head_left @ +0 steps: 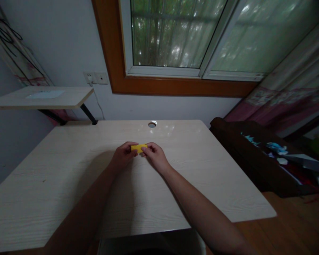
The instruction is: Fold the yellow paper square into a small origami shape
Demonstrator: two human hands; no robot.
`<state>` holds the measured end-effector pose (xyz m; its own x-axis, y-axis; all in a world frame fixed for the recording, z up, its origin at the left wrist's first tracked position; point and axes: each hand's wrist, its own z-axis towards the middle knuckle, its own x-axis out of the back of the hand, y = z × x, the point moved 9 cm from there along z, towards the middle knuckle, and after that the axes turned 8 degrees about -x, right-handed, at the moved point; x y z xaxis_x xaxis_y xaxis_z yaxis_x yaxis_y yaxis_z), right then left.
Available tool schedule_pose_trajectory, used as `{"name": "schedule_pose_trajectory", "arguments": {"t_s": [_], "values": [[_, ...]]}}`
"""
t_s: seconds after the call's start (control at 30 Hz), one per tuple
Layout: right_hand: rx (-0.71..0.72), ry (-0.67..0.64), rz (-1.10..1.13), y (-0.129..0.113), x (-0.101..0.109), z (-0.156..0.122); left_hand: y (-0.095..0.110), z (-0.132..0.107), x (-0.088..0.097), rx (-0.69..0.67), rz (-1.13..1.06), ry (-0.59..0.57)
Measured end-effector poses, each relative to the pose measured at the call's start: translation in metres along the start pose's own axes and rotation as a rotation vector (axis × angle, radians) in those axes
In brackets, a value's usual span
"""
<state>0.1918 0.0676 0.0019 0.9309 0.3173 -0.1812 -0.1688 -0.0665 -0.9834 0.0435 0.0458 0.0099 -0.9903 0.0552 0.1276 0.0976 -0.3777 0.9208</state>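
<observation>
So, yellow piece (138, 148) is over the counter (215, 173), between the left and right edges, nearer the far edge; can't tell if it touches down. Risk: small piece, pinched only near its ends, so uneven pressure could bend it or pop it loose. If dropped, it could skid toward the hole (152, 125) by the far edge. Grip: left hand (123, 154) and right hand (156, 156) each nearly closed, thumb and fingers on it.

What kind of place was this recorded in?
Probably a room in a home: a pale wood-grain desk with a raised shelf stands below a sliding window, and a patterned curtain hangs at the right.
</observation>
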Motion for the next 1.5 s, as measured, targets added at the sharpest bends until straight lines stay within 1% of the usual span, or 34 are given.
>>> {"name": "schedule_pose_trajectory", "arguments": {"t_s": [0.3, 0.43, 0.53, 0.73, 0.93, 1.1, 1.33, 1.5], "values": [[0.010, 0.022, 0.002, 0.008, 0.004, 0.002, 0.005, -0.001, -0.001, -0.019, 0.028, -0.014], [0.012, 0.010, 0.004, 0.003, 0.002, 0.000, 0.005, -0.001, -0.001, -0.011, 0.021, -0.007], [0.017, 0.025, -0.019, -0.002, 0.003, -0.001, 0.005, 0.000, -0.001, 0.002, 0.016, 0.003], [-0.002, 0.060, -0.045, 0.002, 0.008, 0.000, 0.003, 0.000, 0.001, 0.027, 0.015, 0.026], [0.016, 0.044, 0.015, 0.001, 0.007, 0.001, 0.001, 0.000, 0.001, 0.024, -0.008, 0.028], [0.020, 0.050, 0.046, -0.002, 0.007, 0.001, 0.006, 0.000, 0.001, 0.015, 0.008, 0.030], [0.029, 0.023, 0.136, 0.001, 0.006, 0.002, 0.008, 0.000, -0.001, 0.042, 0.026, 0.015], [0.033, 0.011, 0.117, 0.000, 0.005, 0.002, 0.007, 0.000, -0.002, 0.041, 0.005, 0.011]]}}
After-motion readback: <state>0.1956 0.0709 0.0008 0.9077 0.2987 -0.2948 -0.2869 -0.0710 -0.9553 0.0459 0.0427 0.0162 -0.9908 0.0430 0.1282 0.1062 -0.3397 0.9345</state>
